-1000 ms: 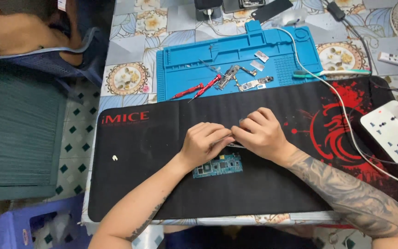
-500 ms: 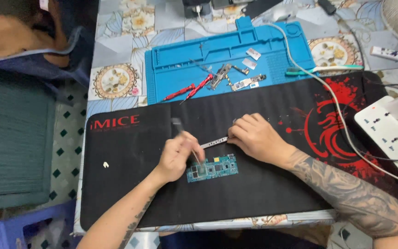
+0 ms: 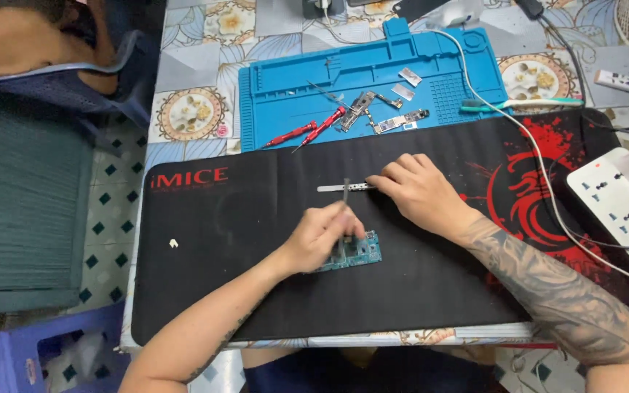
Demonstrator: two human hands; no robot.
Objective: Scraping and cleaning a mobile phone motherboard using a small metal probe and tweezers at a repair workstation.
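Left hand (image 3: 325,236) has dropped onto the blue-green circuit board (image 3: 358,255) at frame centre, fingers clamped on what looks like tweezers (image 3: 345,211) standing upright, while right hand (image 3: 420,193) still pinches the thin metal strip (image 3: 340,188) flat on the black mat (image 3: 220,240) just above.

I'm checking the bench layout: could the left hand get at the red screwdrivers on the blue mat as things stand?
Probably yes: the red screwdrivers lie uncovered ahead of the left hand, with only open black mat between. It holds a thin tool, though.
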